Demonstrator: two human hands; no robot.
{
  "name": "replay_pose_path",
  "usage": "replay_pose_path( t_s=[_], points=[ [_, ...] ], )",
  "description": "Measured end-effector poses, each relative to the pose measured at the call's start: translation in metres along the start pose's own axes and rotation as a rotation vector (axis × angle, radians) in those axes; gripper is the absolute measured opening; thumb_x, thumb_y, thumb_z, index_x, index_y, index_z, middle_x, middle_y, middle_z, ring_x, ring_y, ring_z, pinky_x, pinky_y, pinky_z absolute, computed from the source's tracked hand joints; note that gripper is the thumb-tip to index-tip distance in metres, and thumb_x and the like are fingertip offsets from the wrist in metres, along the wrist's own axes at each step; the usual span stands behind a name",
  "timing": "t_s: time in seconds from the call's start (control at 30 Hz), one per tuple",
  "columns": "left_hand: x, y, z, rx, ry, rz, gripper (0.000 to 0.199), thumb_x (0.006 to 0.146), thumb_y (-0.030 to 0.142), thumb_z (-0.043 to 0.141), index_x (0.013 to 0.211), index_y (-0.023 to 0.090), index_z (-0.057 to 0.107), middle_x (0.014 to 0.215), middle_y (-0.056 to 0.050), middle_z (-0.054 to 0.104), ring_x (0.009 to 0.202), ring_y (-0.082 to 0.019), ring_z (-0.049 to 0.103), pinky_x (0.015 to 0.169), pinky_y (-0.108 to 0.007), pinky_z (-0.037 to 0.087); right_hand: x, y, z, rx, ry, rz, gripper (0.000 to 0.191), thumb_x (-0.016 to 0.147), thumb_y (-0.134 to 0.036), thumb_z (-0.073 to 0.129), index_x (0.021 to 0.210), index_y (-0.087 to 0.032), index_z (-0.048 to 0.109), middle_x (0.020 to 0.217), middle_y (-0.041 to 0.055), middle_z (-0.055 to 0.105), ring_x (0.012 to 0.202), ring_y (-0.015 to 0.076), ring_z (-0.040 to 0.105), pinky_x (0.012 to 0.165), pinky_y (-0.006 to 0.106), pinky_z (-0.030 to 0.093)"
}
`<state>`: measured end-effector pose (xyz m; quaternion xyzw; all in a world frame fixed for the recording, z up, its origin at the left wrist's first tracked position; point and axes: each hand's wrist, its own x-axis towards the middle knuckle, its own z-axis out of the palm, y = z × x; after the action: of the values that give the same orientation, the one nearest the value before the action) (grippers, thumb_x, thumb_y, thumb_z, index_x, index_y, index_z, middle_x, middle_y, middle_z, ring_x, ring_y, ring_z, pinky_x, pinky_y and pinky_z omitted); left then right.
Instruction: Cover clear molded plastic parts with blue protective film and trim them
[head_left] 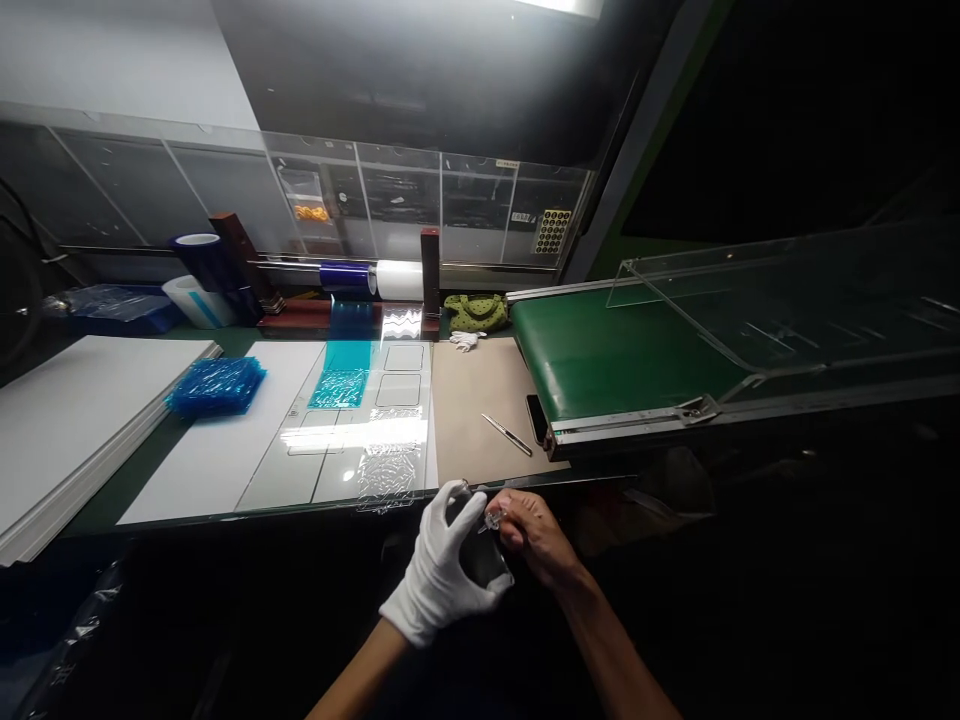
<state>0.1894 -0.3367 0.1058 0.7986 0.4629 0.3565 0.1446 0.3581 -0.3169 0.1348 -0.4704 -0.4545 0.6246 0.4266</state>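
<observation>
Dark flat slab [480,555]: clamped in my white-gloved left hand [439,565], just off the bench's near edge. Small clear film piece [493,520]: pinched between my bare right hand's [536,535] fingers, at the slab's top. Whether film is going on or coming off: cannot tell. Nearby: crinkled clear film [386,478], teal film [337,388], craft knife [506,435]

A dark glossy phone [480,556] sits tilted, a clear film tab [493,520] at its top edge.

Hands at work | left hand [439,565]: snug white fabric glove [442,570], cuff closed at the wrist | right hand [536,535]: bare, ungloved | left forearm [360,680], right forearm [607,640]: bare to the near frame edge
</observation>
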Motion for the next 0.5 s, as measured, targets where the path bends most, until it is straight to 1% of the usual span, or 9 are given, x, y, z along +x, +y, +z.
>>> replay_pose_path(
  t_s=[0.07, 0.17, 0.2, 0.23, 0.27, 0.33, 0.43, 0.47, 0.5],
  points=[
    [0.012, 0.014, -0.006, 0.111, -0.089, -0.041, 0.087, 0.059, 0.039, 0.066, 0.138, 0.03, 0.03, 0.135, -0.014, 0.032, 0.12, -0.034, 0.042, 0.095, -0.047, 0.04, -0.003, -0.007, 0.001, -0.269, 0.09, -0.1, 0.037, 0.087, -0.048, 0.046, 0.075, -0.017, 0.061, 0.047, -0.0051, 0.04, 0.043, 0.0085, 0.032, 0.047, 0.023, 0.022],
    [0.033, 0.036, -0.025, 0.373, -0.331, -0.142, 0.08, 0.056, 0.042, 0.067, 0.132, 0.031, 0.045, 0.121, -0.018, 0.047, 0.106, -0.039, 0.05, 0.082, -0.054, 0.041, -0.011, -0.014, 0.009, -0.805, 0.236, -0.262, 0.031, 0.09, -0.037, 0.042, 0.073, -0.019, 0.061, 0.056, 0.001, 0.052, 0.05, 0.0121, 0.043, 0.053, 0.025, 0.026],
    [0.038, 0.041, -0.031, 0.442, -0.392, -0.17, 0.079, 0.055, 0.042, 0.067, 0.13, 0.03, 0.048, 0.117, -0.019, 0.049, 0.101, -0.041, 0.052, 0.077, -0.055, 0.04, -0.013, -0.012, 0.013, -0.917, 0.271, -0.285, 0.03, 0.09, -0.034, 0.041, 0.073, -0.019, 0.061, 0.058, 0.0021, 0.053, 0.051, 0.0126, 0.044, 0.054, 0.026, 0.026],
    [0.04, 0.044, -0.035, 0.486, -0.436, -0.188, 0.078, 0.054, 0.042, 0.067, 0.129, 0.028, 0.05, 0.114, -0.021, 0.051, 0.098, -0.041, 0.053, 0.075, -0.056, 0.04, -0.013, -0.01, 0.015, -0.969, 0.297, -0.29, 0.03, 0.09, -0.031, 0.039, 0.073, -0.019, 0.06, 0.059, 0.0025, 0.053, 0.052, 0.0128, 0.045, 0.055, 0.026, 0.026],
    [0.041, 0.044, -0.037, 0.502, -0.465, -0.193, 0.078, 0.053, 0.042, 0.067, 0.128, 0.027, 0.051, 0.113, -0.021, 0.052, 0.097, -0.042, 0.053, 0.074, -0.056, 0.04, -0.013, -0.006, 0.014, -0.957, 0.309, -0.276, 0.03, 0.091, -0.03, 0.039, 0.073, -0.019, 0.06, 0.059, 0.0022, 0.053, 0.052, 0.0126, 0.045, 0.055, 0.026, 0.026],
    [0.037, 0.037, -0.037, 0.443, -0.514, -0.159, 0.081, 0.053, 0.044, 0.068, 0.13, 0.029, 0.048, 0.117, -0.02, 0.051, 0.103, -0.042, 0.051, 0.079, -0.056, 0.039, -0.01, 0.005, 0.006, -0.745, 0.25, -0.181, 0.029, 0.09, -0.032, 0.041, 0.072, -0.019, 0.06, 0.055, -0.0005, 0.048, 0.049, 0.0109, 0.041, 0.052, 0.024, 0.026],
    [0.025, 0.019, -0.033, 0.249, -0.576, -0.106, 0.09, 0.051, 0.044, 0.07, 0.135, 0.039, 0.04, 0.132, -0.015, 0.042, 0.116, -0.041, 0.045, 0.091, -0.055, 0.037, -0.002, 0.023, -0.022, -0.168, 0.05, 0.06, 0.031, 0.085, -0.041, 0.049, 0.068, -0.017, 0.06, 0.047, -0.0077, 0.031, 0.041, 0.0066, 0.025, 0.044, 0.02, 0.02],
    [0.02, 0.014, -0.032, 0.197, -0.584, -0.105, 0.091, 0.051, 0.042, 0.071, 0.136, 0.041, 0.037, 0.136, -0.013, 0.039, 0.119, -0.04, 0.043, 0.095, -0.055, 0.036, -0.001, 0.032, -0.032, 0.013, 0.035, 0.109, 0.03, 0.083, -0.043, 0.053, 0.069, -0.016, 0.06, 0.046, -0.0093, 0.028, 0.041, 0.0056, 0.021, 0.042, 0.019, 0.019],
    [0.016, 0.01, -0.032, 0.16, -0.582, -0.115, 0.092, 0.05, 0.041, 0.072, 0.136, 0.043, 0.036, 0.138, -0.012, 0.037, 0.121, -0.04, 0.041, 0.097, -0.055, 0.035, 0.0, 0.042, -0.041, 0.157, 0.073, 0.126, 0.029, 0.08, -0.044, 0.058, 0.071, -0.016, 0.061, 0.047, -0.0099, 0.028, 0.041, 0.0049, 0.021, 0.042, 0.018, 0.019]
  ],
)
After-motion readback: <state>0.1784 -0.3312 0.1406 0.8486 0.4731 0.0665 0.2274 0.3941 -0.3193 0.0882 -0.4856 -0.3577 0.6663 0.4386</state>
